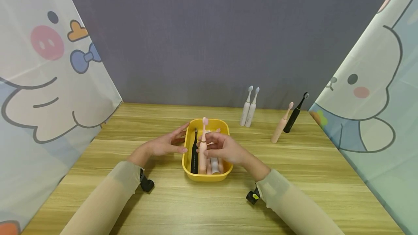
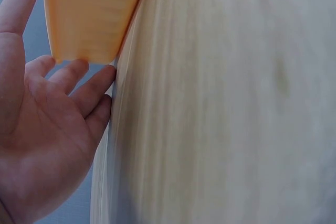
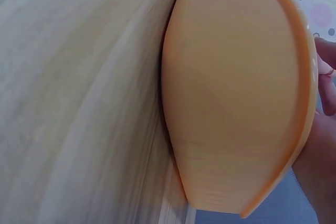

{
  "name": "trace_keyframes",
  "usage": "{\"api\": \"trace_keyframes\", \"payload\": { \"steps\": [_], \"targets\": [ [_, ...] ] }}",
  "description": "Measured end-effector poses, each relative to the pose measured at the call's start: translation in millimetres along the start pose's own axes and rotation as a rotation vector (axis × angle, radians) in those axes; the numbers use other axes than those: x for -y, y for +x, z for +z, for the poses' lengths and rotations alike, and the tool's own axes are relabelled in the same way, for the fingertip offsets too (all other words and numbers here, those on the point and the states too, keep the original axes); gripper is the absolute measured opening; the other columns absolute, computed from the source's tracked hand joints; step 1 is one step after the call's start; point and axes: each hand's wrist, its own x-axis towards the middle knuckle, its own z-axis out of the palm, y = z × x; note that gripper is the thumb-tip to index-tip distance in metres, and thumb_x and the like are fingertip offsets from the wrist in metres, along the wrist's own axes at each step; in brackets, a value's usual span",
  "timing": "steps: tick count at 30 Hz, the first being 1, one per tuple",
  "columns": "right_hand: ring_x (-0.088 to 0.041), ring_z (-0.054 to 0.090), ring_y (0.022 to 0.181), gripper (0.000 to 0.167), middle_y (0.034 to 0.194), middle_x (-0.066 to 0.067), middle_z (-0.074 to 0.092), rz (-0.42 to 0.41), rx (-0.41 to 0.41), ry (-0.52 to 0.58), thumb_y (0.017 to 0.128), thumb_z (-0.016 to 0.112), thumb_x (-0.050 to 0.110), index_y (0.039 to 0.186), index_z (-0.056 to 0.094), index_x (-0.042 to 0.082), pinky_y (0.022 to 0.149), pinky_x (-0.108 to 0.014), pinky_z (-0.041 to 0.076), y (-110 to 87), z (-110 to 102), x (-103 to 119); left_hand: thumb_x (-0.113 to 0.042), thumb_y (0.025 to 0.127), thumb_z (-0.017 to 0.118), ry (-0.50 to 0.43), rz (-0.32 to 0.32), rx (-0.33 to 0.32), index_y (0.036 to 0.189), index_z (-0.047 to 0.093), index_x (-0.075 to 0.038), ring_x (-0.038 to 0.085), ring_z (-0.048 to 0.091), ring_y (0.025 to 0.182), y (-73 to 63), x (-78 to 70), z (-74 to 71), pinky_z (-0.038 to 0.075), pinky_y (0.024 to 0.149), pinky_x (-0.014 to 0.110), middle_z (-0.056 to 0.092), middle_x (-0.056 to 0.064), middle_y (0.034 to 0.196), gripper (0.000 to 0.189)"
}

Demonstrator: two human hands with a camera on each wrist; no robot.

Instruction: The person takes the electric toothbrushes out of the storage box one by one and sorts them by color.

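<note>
A yellow bin stands on the wooden table in the middle of the head view. My right hand reaches over its right rim and pinches a pink electric toothbrush, brush head pointing away from me. Inside the bin, a black electric toothbrush lies along the left wall, and white and pink pieces sit partly hidden under my right hand. My left hand is at the bin's left side with fingers spread; in the left wrist view its fingertips rest against the bin's wall.
Toward the back right, two white electric toothbrushes lie side by side. Farther right are another pink toothbrush and another black one. A grey panel closes off the back, and cartoon-printed cloths hang at both sides.
</note>
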Motion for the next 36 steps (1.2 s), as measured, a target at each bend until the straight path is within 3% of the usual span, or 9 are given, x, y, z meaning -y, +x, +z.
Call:
{"api": "trace_keyframes", "payload": {
  "steps": [5, 13, 19, 26, 36],
  "targets": [
    [-0.021, 0.075, 0.12, 0.047, 0.148, -0.029, 0.066, 0.023, 0.052, -0.005, 0.105, 0.072, 0.005, 0.15, 0.06, 0.001, 0.103, -0.029, 0.062, -0.5, 0.6, 2.9, -0.03, 0.102, 0.08, 0.002, -0.021, -0.002, 0.178, -0.002, -0.037, 0.044, 0.021, 0.169, -1.6, -0.4, 0.1, 0.021, 0.135, 0.067, 0.015, 0.013, 0.186, 0.112],
    [-0.018, 0.075, 0.112, 0.044, 0.138, -0.025, 0.072, 0.007, 0.019, -0.052, 0.104, 0.075, 0.007, 0.146, 0.064, 0.002, 0.099, -0.03, 0.064, -2.4, 2.0, 1.9, -0.029, 0.104, 0.079, 0.025, 0.01, -0.005, 0.178, -0.004, -0.031, 0.046, 0.022, 0.169, -0.2, 0.9, -0.4, 0.021, 0.135, 0.067, 0.016, 0.015, 0.185, 0.111],
    [-0.018, 0.074, 0.111, 0.046, 0.13, -0.018, 0.076, -0.01, -0.054, -0.053, 0.103, 0.077, 0.008, 0.145, 0.063, -0.003, 0.097, -0.033, 0.065, -4.6, 2.7, 1.4, -0.03, 0.103, 0.079, 0.026, 0.008, -0.006, 0.178, -0.005, -0.029, 0.048, 0.021, 0.168, -1.2, -1.5, -0.1, 0.02, 0.134, 0.07, 0.014, 0.016, 0.185, 0.113],
    [-0.018, 0.075, 0.112, 0.046, 0.133, -0.029, 0.072, -0.069, -0.124, -0.015, 0.103, 0.075, 0.003, 0.146, 0.062, -0.004, 0.092, -0.042, 0.069, -8.7, -5.1, 7.3, -0.032, 0.103, 0.08, 0.047, 0.008, -0.01, 0.178, -0.004, -0.029, 0.048, 0.022, 0.168, -1.6, -2.8, 0.3, 0.02, 0.134, 0.07, 0.014, 0.016, 0.185, 0.113],
    [-0.011, 0.076, 0.11, 0.047, 0.125, -0.014, 0.078, -0.091, -0.222, -0.017, 0.1, 0.074, -0.005, 0.144, 0.059, -0.012, 0.09, -0.036, 0.069, -20.8, -30.1, 20.3, -0.033, 0.103, 0.08, 0.052, 0.021, -0.001, 0.178, -0.007, -0.024, 0.049, 0.022, 0.168, -1.6, -0.8, -0.5, 0.02, 0.134, 0.07, 0.013, 0.017, 0.185, 0.115]
  ]
}}
